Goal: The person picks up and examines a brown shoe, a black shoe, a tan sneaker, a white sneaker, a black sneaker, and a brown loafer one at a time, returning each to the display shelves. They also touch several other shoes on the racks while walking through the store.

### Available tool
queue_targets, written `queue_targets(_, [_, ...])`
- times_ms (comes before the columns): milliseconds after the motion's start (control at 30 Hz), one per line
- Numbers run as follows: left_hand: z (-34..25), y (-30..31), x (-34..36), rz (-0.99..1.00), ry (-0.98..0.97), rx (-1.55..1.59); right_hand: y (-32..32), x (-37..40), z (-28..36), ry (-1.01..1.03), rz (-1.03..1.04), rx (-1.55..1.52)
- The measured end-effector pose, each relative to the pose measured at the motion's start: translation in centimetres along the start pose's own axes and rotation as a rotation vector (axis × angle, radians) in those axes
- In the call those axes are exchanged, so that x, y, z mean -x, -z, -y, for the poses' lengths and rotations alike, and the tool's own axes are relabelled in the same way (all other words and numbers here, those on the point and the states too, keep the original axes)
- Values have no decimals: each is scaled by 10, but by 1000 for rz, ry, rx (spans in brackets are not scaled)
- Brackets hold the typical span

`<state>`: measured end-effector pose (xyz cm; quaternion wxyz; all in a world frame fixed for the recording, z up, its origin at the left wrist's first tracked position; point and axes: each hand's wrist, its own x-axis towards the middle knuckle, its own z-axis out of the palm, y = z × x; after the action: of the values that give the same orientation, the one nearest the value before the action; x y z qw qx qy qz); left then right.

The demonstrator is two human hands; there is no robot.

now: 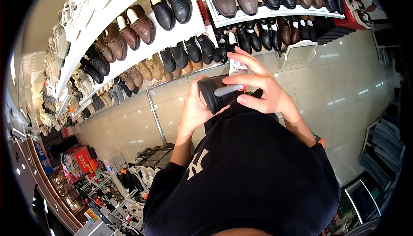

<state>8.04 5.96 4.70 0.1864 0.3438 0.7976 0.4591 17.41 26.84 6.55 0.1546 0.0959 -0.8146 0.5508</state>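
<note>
Black shoe held chest-high, in front of dark sweatshirt, sole end toward camera. White price tag stands up from shoe's far side.

Left hand: fingers wrapped round shoe from beneath, firm grasp. Right hand: thumb and fingers pinch grey pen-like stick across shoe top, forefinger stretched to tag.

Judged step: working on tag, shoe off rack. Next move calls for steady left grip, tag kept flat, stick tip well aimed.

Beyond: shelves of black and brown shoes, pale tiled floor.
</note>
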Motion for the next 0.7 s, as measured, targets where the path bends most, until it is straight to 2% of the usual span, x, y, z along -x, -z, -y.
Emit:
queue_targets(67, [2,-1,1,-7,-4,-10,2,1,-3,86,19,-84])
queue_targets(133, [2,-1,0,-41,77,-23,-1,1,-2,88,-13,-174])
queue_targets(267, [11,2,1,-93,124,96,-3,1,4,-9,-41,-131])
queue_targets(333, [12,5,2,-83,127,75,-3,1,5,-78,60,-190])
queue_targets(400, [11,5,3,-70,131,56,-2,2,6,-84,35,-187])
queue_targets(500, [11,3,3,-68,140,88,4,2,3,-86,111,-166])
queue_targets(600, [11,3,3,-41,114,86,10,0,4,-17,142,-57])
queue_targets(700, [5,4,3,15,66,-63,16,-1,1,12,210,-34])
